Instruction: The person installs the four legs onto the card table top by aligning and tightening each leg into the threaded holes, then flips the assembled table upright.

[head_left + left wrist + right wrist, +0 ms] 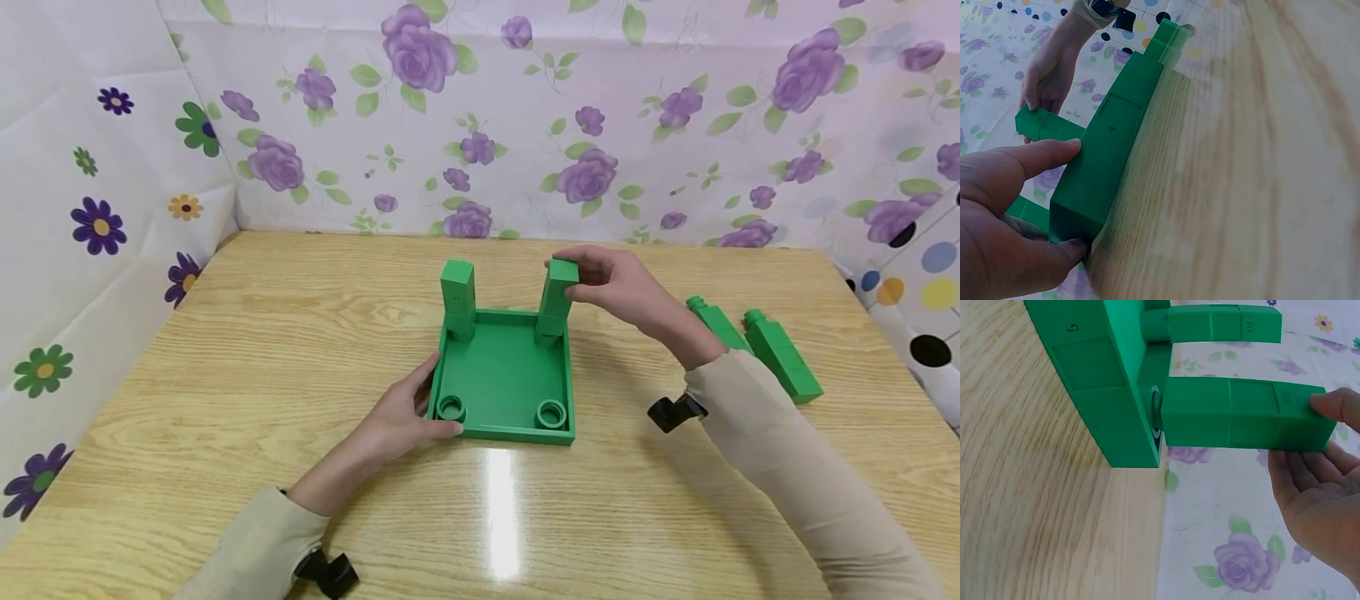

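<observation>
I see my right hand (611,283) pinching the top of the far-right green leg (556,302), which stands upright with its foot at the far-right socket of the green square tray (502,379); its long axis runs straight up from the tray floor. My left hand (408,412) grips the tray's near-left corner, thumb and fingers curled on the wall. Two more green legs (780,354) lie flat to the right, nearer my right hand.

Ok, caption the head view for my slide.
Right hand grips a green leg standing in the green tray; left hand holds the tray's near corner.
</observation>
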`<state>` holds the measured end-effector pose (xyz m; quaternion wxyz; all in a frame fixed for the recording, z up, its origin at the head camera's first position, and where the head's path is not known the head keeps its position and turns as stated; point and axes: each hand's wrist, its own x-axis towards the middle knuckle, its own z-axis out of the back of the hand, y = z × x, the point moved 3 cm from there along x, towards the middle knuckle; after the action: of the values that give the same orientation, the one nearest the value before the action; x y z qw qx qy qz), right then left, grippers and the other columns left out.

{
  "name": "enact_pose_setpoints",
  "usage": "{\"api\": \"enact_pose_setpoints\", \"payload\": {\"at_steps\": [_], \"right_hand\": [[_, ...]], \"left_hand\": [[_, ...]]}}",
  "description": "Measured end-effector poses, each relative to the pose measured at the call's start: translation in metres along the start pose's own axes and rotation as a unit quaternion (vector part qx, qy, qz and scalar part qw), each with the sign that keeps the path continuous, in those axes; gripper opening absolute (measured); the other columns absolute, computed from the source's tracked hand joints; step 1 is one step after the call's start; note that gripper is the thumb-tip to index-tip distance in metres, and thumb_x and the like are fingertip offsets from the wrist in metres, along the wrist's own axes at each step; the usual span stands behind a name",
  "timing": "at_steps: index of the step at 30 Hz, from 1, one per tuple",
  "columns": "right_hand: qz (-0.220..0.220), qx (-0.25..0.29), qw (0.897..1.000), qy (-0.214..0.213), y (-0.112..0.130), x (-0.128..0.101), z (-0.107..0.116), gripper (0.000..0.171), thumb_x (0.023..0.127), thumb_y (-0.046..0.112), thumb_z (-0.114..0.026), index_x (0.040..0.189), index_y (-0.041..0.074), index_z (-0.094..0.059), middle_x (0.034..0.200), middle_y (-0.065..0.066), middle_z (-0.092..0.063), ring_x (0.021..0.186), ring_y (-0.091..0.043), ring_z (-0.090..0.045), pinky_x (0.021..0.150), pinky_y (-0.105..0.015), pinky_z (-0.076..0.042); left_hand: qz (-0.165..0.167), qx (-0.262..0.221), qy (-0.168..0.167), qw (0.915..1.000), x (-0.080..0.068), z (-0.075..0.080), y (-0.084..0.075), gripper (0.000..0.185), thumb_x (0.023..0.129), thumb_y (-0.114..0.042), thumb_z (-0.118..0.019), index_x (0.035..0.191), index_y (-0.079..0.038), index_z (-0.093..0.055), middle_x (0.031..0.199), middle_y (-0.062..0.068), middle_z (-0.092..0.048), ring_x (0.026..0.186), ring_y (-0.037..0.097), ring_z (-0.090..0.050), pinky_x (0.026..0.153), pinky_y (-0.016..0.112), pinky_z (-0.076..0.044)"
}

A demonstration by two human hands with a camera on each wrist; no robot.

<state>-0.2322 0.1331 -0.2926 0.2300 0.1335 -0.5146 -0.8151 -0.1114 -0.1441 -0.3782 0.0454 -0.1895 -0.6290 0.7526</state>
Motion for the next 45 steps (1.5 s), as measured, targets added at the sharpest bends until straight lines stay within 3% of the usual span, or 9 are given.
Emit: {"api": "enact_pose_setpoints", "payload": {"at_steps": [8, 17, 24, 32, 37, 41, 45], "right_hand": [[0.002, -0.001, 1.000, -0.017, -0.001, -0.002, -0.003, 0.053, 0.092, 0.017, -0.069, 0.140, 0.009, -0.051, 0.132, -0.008, -0.056, 0.113, -0.024, -0.057, 0.091, -0.035, -0.049], [-0.001, -0.101, 0.988, -0.113, 0.000, 0.002, -0.009, 0.051, 0.082, 0.027, -0.079, 0.122, 0.004, -0.059, 0.110, -0.011, -0.061, 0.099, -0.025, -0.059, 0.084, -0.039, -0.049], [0.013, -0.113, 0.982, -0.150, -0.001, 0.002, -0.015, 0.044, 0.081, 0.029, -0.080, 0.108, 0.003, -0.057, 0.094, -0.010, -0.062, 0.084, -0.022, -0.061, 0.073, -0.037, -0.050], [-0.001, -0.131, 0.978, -0.165, -0.001, 0.002, -0.017, 0.048, 0.082, 0.033, -0.079, 0.109, 0.003, -0.053, 0.098, -0.012, -0.059, 0.090, -0.026, -0.059, 0.075, -0.040, -0.050], [-0.010, -0.106, 0.985, -0.137, -0.004, 0.003, -0.018, 0.056, 0.083, 0.035, -0.077, 0.123, 0.004, -0.052, 0.116, -0.012, -0.056, 0.103, -0.029, -0.056, 0.084, -0.043, -0.049], [0.010, -0.066, 0.995, -0.076, -0.005, 0.001, -0.012, 0.064, 0.086, 0.029, -0.075, 0.138, 0.006, -0.046, 0.135, -0.011, -0.050, 0.117, -0.031, -0.051, 0.095, -0.044, -0.044], [0.026, 0.001, 1.000, -0.016, -0.006, -0.003, -0.001, 0.064, 0.089, 0.019, -0.072, 0.145, 0.008, -0.042, 0.143, -0.010, -0.046, 0.127, -0.029, -0.046, 0.102, -0.040, -0.040]], "left_hand": [[0.000, 0.002, 0.000, 1.0000, 0.001, 0.000, 0.000, 0.104, 0.079, 0.003, -0.076, 0.155, -0.007, -0.006, 0.158, 0.013, -0.015, 0.141, 0.029, -0.024, 0.107, 0.040, -0.033], [0.002, 0.007, -0.001, 1.0000, 0.002, 0.000, -0.002, 0.104, 0.079, 0.003, -0.076, 0.156, -0.007, -0.007, 0.158, 0.012, -0.014, 0.142, 0.028, -0.022, 0.108, 0.041, -0.032], [0.001, 0.006, -0.001, 1.0000, 0.001, 0.000, -0.004, 0.104, 0.079, 0.003, -0.076, 0.155, -0.007, -0.007, 0.159, 0.012, -0.014, 0.142, 0.028, -0.022, 0.108, 0.041, -0.033], [0.001, 0.008, -0.004, 1.0000, 0.002, 0.000, -0.001, 0.105, 0.078, 0.002, -0.077, 0.156, -0.008, -0.007, 0.158, 0.012, -0.015, 0.141, 0.028, -0.024, 0.107, 0.039, -0.034], [0.009, 0.012, -0.009, 0.9999, 0.001, 0.000, 0.001, 0.104, 0.078, 0.002, -0.077, 0.156, -0.009, -0.008, 0.159, 0.011, -0.014, 0.141, 0.027, -0.024, 0.107, 0.039, -0.034], [0.010, 0.015, -0.010, 0.9998, 0.001, 0.001, 0.001, 0.104, 0.078, 0.001, -0.078, 0.156, -0.009, -0.008, 0.158, 0.011, -0.015, 0.141, 0.028, -0.024, 0.107, 0.039, -0.034], [0.009, 0.011, -0.010, 0.9998, 0.000, 0.001, 0.002, 0.104, 0.079, 0.002, -0.077, 0.156, -0.008, -0.008, 0.158, 0.012, -0.015, 0.141, 0.028, -0.024, 0.107, 0.039, -0.034]]}}
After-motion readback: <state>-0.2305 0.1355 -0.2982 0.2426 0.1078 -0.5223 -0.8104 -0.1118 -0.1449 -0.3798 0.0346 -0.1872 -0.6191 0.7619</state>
